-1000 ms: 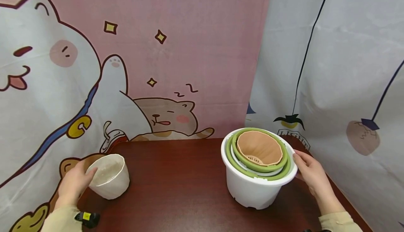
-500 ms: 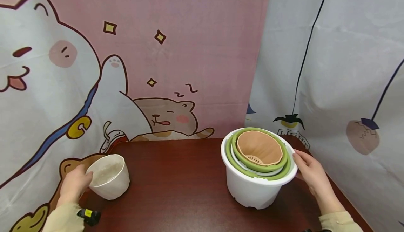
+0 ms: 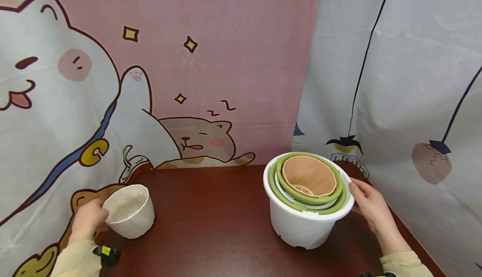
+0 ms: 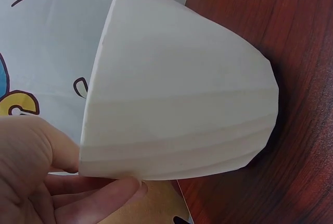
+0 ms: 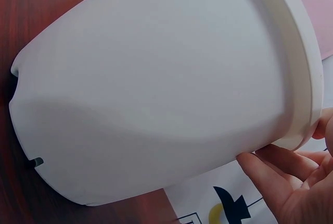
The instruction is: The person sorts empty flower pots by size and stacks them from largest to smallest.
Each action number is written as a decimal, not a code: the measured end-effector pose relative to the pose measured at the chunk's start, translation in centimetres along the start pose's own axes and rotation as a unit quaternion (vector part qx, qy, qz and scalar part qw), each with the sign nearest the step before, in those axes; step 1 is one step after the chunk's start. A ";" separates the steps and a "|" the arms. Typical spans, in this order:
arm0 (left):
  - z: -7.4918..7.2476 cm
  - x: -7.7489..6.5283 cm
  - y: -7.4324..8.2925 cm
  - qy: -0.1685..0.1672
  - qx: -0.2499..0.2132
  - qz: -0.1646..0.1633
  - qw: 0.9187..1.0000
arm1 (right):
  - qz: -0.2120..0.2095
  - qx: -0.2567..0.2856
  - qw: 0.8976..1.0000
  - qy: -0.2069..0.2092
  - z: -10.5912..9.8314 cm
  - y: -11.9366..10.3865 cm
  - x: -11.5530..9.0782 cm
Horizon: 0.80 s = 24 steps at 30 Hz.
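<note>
At the left of the head view, a small off-white faceted flower pot (image 3: pixel 141 220) stands slightly tilted on the table. My left hand (image 3: pixel 86 220) pinches its near-left rim; in the left wrist view, fingers (image 4: pixel 101 201) lie under the pot's outer wall. To the right stands a large white flower pot (image 3: pixel 301 229). Nested in it are green-rimmed pots, a white-rimmed one, and a tan pot (image 3: pixel 301 166) with a perforated bottom at the centre. My right hand (image 3: pixel 373 208) grips the large pot's right rim, fingertips (image 5: pixel 247 162) against the wall beneath the lip.
Both pots rest on a dark red-brown tabletop (image 3: pixel 211 222), with a wide stretch of wood between them. Behind it hangs a pink curtain (image 3: pixel 226 59) printed with cartoon cats. A pale printed curtain (image 3: pixel 395 80) runs along the right edge.
My left thumb, spread over the small pot's opening a second ago, has closed in on the rim, and that hand now pinches it. The right hand and the nested pots have stayed put.
</note>
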<state>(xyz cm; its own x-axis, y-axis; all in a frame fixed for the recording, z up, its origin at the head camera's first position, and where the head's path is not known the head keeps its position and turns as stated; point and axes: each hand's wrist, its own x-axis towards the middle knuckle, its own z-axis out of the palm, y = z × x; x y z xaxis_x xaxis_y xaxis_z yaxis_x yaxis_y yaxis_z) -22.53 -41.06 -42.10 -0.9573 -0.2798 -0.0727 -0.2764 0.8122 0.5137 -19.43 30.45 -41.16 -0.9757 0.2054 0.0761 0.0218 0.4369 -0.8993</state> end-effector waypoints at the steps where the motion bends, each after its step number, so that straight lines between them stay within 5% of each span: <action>1: 0.0 0.0 0.0 0.000 -0.002 0.000 1.000 | 0.000 0.000 1.000 0.000 0.0 0.0 0.0; 17: 0.1 0.4 -0.1 0.000 -0.015 -0.002 1.000 | 0.009 -0.001 1.000 -0.006 0.0 1.9 1.1; 24: 0.1 0.0 0.3 0.006 -0.028 -0.001 1.000 | 0.008 -0.003 1.000 -0.007 0.0 -0.2 -0.2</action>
<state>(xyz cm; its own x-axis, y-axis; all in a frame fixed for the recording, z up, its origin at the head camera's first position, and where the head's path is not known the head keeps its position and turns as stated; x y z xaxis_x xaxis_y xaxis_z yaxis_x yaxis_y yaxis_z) -22.60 -40.72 -42.04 -0.9556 -0.2878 -0.0633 -0.2726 0.7820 0.5604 -19.23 30.31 -40.96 -0.9781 0.2004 0.0565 0.0379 0.4382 -0.8981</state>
